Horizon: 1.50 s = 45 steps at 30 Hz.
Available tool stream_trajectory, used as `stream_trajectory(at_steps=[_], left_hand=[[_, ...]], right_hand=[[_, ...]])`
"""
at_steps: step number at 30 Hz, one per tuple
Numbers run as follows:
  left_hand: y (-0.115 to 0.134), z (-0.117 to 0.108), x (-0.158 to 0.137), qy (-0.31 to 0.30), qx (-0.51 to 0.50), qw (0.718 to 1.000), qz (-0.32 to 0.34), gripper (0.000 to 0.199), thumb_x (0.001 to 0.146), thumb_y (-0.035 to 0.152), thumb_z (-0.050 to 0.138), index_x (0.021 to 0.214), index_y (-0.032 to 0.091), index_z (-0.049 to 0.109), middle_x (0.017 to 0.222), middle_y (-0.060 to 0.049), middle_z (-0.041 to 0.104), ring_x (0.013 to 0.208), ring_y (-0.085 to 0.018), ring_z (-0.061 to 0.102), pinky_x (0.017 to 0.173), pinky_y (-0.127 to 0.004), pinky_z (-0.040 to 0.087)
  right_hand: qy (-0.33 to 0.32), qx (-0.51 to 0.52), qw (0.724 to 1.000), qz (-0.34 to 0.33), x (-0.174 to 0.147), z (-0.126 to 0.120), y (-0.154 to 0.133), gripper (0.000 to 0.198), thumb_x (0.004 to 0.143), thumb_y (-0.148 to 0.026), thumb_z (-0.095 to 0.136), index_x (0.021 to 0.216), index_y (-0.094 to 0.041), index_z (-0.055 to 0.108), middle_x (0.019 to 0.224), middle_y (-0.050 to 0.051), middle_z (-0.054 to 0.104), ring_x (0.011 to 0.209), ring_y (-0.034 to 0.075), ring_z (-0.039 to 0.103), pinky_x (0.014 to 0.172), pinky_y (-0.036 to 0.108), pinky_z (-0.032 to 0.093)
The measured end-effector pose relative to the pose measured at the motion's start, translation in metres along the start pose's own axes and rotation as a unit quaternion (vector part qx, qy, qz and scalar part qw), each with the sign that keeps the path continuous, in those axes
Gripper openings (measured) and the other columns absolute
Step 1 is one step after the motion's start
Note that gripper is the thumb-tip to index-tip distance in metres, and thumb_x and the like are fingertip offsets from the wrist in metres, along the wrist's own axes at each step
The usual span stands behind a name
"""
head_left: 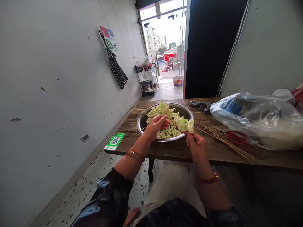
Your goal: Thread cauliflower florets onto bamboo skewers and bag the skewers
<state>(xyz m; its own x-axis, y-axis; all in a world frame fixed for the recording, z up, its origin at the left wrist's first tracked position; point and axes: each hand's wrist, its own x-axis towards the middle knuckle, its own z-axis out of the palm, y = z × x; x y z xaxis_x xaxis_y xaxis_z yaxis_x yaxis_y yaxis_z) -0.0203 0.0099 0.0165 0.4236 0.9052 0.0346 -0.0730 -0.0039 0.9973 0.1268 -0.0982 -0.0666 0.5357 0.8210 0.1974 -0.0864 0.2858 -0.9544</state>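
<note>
Facing the doorway (168,77), a wooden table (131,126) bears cauliflower (161,110).

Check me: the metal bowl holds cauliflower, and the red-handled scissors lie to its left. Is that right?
Not quite: the metal bowl does hold cauliflower, but the red-handled scissors lie to its right, as the head view shows.

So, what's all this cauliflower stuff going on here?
A person sits at a wooden table with a metal bowl of cauliflower pieces. The right hand pinches one piece at the bowl's near right edge. The left hand is over the bowl, with a thin stick showing beside it; whether it grips that is hard to tell. More sticks lie to the right, by red-handled scissors.
</note>
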Motion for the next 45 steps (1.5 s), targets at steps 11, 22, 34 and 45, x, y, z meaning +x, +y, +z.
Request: stream_trajectory(at_steps=[11,22,34,45], left_hand=[[-0.023,-0.006,0.008,-0.093,0.279,0.954,0.061,0.014,0.082,0.024,0.056,0.082,0.013,0.063,0.068,-0.002,0.064,0.058,-0.01,0.058,0.059,-0.023,0.046],[-0.022,-0.029,-0.005,-0.075,0.435,0.889,0.121,0.022,0.087,0.028,0.05,0.087,0.015,0.067,0.07,-0.002,0.066,0.061,-0.012,0.057,0.059,-0.023,0.044],[-0.003,-0.049,0.002,-0.098,0.528,0.84,0.08,0.023,0.087,0.027,0.049,0.09,0.015,0.068,0.073,-0.003,0.067,0.065,-0.013,0.058,0.063,-0.024,0.042],[-0.027,-0.011,0.038,-0.172,0.547,0.818,0.05,0.013,0.072,0.014,0.062,0.068,0.025,0.068,0.065,-0.002,0.065,0.066,-0.019,0.059,0.067,-0.026,0.039]], right_hand=[[0.01,0.119,0.992,0.046,0.016,-0.01,-0.011,0.034,0.073,-0.049,0.071,0.081,-0.016,0.069,0.052,-0.006,0.045,0.046,0.006,0.031,0.043,0.023,0.018],[-0.013,0.021,0.999,-0.041,0.033,-0.009,-0.025,0.025,0.085,-0.041,0.062,0.082,-0.018,0.07,0.052,-0.006,0.043,0.051,0.009,0.037,0.049,0.024,0.027],[-0.056,-0.081,0.993,-0.065,0.048,0.016,-0.026,0.031,0.089,-0.045,0.056,0.085,-0.018,0.072,0.052,-0.004,0.047,0.05,0.01,0.042,0.049,0.023,0.031],[-0.049,-0.14,0.985,-0.088,0.046,0.013,-0.026,0.035,0.092,-0.043,0.052,0.069,-0.019,0.063,0.053,-0.003,0.05,0.051,0.011,0.044,0.049,0.023,0.032]])
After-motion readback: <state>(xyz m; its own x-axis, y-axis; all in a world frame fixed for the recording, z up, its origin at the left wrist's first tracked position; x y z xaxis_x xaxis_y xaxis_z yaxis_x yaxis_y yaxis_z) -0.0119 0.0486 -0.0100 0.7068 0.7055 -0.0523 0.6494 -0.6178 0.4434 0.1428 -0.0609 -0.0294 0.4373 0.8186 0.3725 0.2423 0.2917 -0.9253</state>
